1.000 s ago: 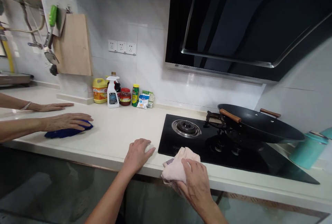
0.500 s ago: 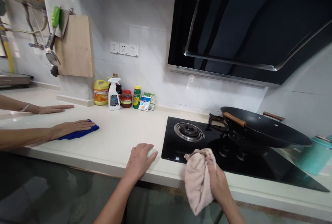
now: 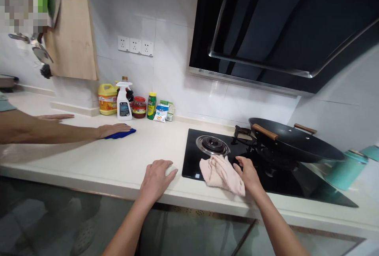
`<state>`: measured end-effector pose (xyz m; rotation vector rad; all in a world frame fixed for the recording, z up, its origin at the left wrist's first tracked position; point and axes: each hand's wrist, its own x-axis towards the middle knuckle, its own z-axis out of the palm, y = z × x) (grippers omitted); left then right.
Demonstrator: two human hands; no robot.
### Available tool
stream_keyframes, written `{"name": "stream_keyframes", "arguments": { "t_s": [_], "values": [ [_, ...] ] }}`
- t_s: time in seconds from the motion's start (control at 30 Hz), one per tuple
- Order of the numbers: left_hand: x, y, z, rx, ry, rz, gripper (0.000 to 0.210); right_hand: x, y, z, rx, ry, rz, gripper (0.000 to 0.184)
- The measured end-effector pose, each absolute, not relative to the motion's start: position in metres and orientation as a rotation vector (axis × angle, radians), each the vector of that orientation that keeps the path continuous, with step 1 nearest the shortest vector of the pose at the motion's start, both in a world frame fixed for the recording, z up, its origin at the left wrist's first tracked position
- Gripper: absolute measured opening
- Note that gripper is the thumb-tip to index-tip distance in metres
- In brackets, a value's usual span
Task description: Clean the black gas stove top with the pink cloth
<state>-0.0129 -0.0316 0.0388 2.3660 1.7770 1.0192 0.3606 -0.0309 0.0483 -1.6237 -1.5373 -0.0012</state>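
A crumpled pale pink cloth [image 3: 220, 174] lies over the front edge of the black gas hob [image 3: 192, 151], partly on the white counter. Just right of it is my right hand [image 3: 248, 174], fingers apart and curved, holding nothing; whether the thumb brushes the cloth I cannot tell. My left hand [image 3: 157, 177] rests on the counter near its front edge, left of the hob, with fingers open and the thumb spread. Behind the cloth sits a round burner [image 3: 213, 144]. A large black wok [image 3: 299, 141] with wooden handles stands on the hob's right part.
At the left, another person's hand [image 3: 114, 130] presses a blue cloth [image 3: 124, 133] on the counter. Along the wall stand a spray bottle [image 3: 123, 104], a yellow jug [image 3: 107, 100] and several condiments. A range hood [image 3: 254, 31] hangs above; a teal canister [image 3: 345, 171] is at the right.
My right hand has let go of the pink cloth, which now lies on the hob's edge. The other person's hand with the blue cloth has moved right. The view has shifted slightly.
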Motion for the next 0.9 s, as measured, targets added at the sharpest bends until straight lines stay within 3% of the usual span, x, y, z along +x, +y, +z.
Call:
{"name": "stream_keyframes", "arguments": {
  "t_s": [0.17,0.33,0.57,0.9],
  "values": [
    [-0.012,-0.032,0.040,2.356,1.786,1.014,0.032,0.357,-0.059,0.067,-1.581,-1.512,-0.168,0.047],
    [-0.012,-0.033,0.040,2.368,1.782,1.000,0.032,0.307,-0.081,0.079,-1.563,-2.009,-0.355,0.039],
    [-0.010,-0.035,0.040,2.412,1.737,0.991,0.031,0.317,-0.065,0.078,-2.049,-2.301,-0.070,0.068],
    [-0.011,-0.033,0.037,2.428,1.700,1.003,0.030,0.272,-0.069,0.092,-1.643,-2.525,-0.007,0.037]
  ]
}}
